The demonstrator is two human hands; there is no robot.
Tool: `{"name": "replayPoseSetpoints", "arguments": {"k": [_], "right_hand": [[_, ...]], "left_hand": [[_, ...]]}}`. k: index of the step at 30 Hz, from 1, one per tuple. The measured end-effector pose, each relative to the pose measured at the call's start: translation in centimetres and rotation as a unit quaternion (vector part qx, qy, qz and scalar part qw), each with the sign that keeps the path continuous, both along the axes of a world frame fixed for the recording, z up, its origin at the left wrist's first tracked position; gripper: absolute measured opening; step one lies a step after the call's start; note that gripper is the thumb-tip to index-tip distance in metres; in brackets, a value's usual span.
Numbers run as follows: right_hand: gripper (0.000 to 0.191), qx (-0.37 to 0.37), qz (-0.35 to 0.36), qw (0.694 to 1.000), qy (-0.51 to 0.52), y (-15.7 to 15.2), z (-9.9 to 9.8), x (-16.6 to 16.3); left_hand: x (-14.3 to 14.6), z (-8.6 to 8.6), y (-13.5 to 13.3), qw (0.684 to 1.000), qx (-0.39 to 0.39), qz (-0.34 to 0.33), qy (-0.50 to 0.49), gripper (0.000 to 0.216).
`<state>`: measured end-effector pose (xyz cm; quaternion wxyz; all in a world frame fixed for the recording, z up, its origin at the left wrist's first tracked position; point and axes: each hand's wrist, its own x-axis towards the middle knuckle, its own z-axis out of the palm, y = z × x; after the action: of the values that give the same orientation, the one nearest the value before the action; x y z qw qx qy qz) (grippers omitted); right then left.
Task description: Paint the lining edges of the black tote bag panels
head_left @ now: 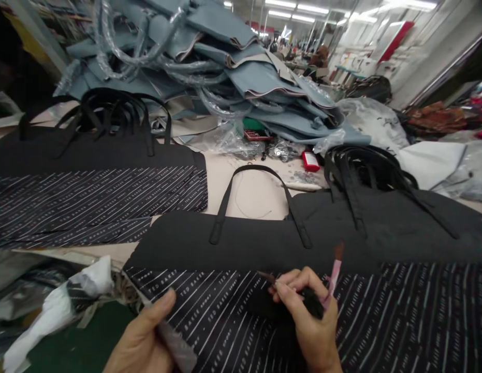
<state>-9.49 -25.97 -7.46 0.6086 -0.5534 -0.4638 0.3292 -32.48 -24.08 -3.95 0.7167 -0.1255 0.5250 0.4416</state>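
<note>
In front of me lies a bag panel [178,238], black along the top with a handle [260,168] and a striped, lettered lining below. My left hand [143,331] grips its left edge, thumb on top and fingers hidden underneath. My right hand [310,316] is closed around a slim tool [334,277] with pink wrapping and a brownish upper end. A thin brown point [266,276] sticks out from the fingertips, near the seam where the black part meets the lining. Something black under the right hand is blurred; I cannot tell what it is.
More bag panels with bunched handles lie left [97,191] and right [419,228]. Behind rises a heap of blue-grey bag pieces [241,67] with plastic-wrapped handles. A small red box [310,161] and loose thread lie on the table [217,178]. White scraps [58,311] hang at lower left.
</note>
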Motion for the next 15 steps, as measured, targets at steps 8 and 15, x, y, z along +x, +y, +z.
{"name": "replayPoseSetpoints", "arguments": {"k": [8, 15], "right_hand": [[0.024, 0.003, -0.012, 0.999, 0.044, 0.1, 0.5, 0.0], [0.023, 0.021, -0.054, 0.998, 0.032, -0.2, -0.1, 0.0]], "left_hand": [[6.8, 0.8, 1.7, 0.992, 0.103, -0.046, 0.058, 0.025], [7.3, -0.2, 2.2, 0.992, 0.099, -0.055, 0.058, 0.031]]}}
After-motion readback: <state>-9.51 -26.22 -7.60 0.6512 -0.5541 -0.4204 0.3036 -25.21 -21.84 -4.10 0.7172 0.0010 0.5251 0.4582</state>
